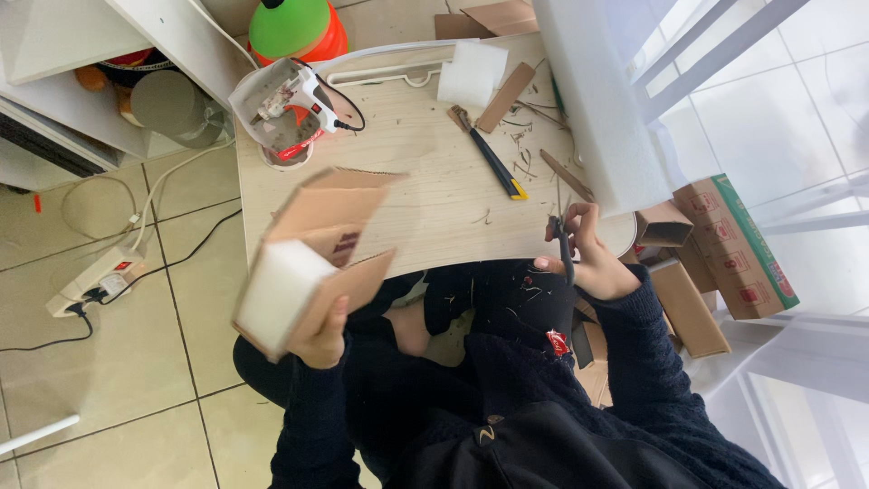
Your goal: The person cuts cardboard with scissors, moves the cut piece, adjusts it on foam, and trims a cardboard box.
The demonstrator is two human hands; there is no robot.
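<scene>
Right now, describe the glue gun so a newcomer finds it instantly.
Start at the pale wooden table and go to its far left corner, just below the green and orange cones. The glue gun lies there on a round stand: white body, red switch, black cord, unlike the slim black-and-yellow knife mid-table.

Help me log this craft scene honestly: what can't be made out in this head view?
- Cardboard piece in the left hand: motion-blurred, shape unclear.
- Scissors: mostly hidden inside the right hand; blades open or closed unclear.
- Glue gun nozzle: hidden by its body.
- Green cone: cut off by top edge.
</scene>
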